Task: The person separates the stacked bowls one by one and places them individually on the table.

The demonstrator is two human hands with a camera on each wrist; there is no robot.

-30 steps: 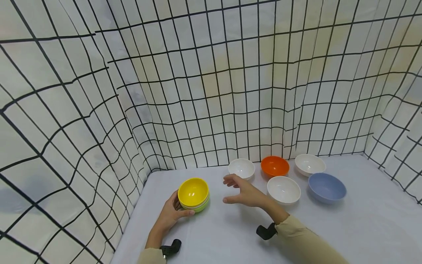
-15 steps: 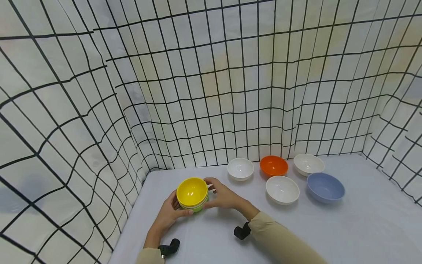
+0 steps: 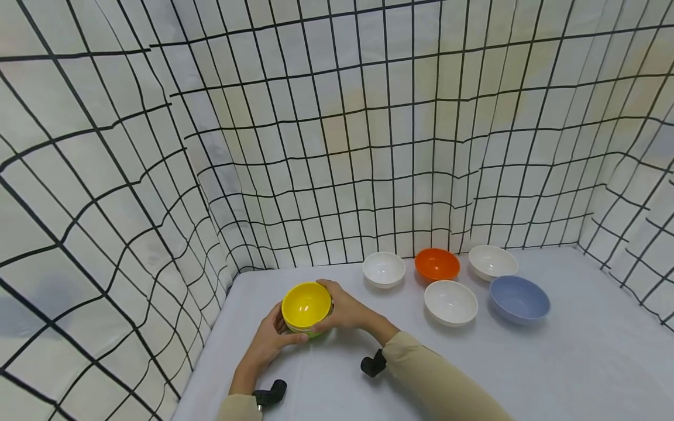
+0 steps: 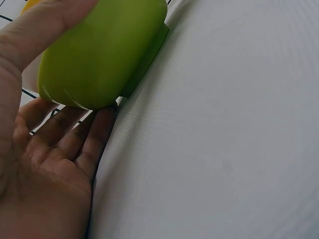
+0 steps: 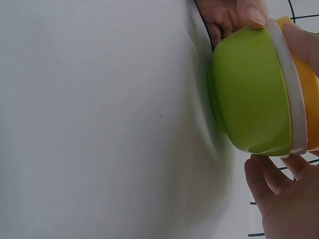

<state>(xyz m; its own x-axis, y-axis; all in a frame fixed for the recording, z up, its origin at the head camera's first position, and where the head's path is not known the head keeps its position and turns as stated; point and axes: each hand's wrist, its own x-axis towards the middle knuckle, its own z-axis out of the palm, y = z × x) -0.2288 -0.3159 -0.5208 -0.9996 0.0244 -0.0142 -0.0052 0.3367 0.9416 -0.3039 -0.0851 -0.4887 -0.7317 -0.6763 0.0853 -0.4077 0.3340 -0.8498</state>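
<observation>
A nested stack of bowls stands at the left of the table in the head view. The yellow bowl (image 3: 305, 304) is on top, a white bowl (image 5: 293, 89) in the middle, and a green bowl (image 4: 99, 55) at the bottom, its foot at the cloth. From the left side my left hand (image 3: 268, 342) holds the green bowl, thumb in front and fingers around the far side. Opposite it, my right hand (image 3: 344, 310) grips the yellow bowl, its thumb against the outer wall near the front. Some right fingertips are hidden behind the stack.
To the right are an orange bowl (image 3: 437, 265), a blue bowl (image 3: 520, 299) and white bowls at the back left (image 3: 384, 270), back right (image 3: 492, 262) and front (image 3: 451, 303). A white wall with a black grid (image 3: 337, 146) surrounds the white-covered table (image 3: 579, 351).
My right hand has moved left from beside the white bowls to the stack, and its fingers have closed on the yellow bowl. The left hand stays at the stack.
</observation>
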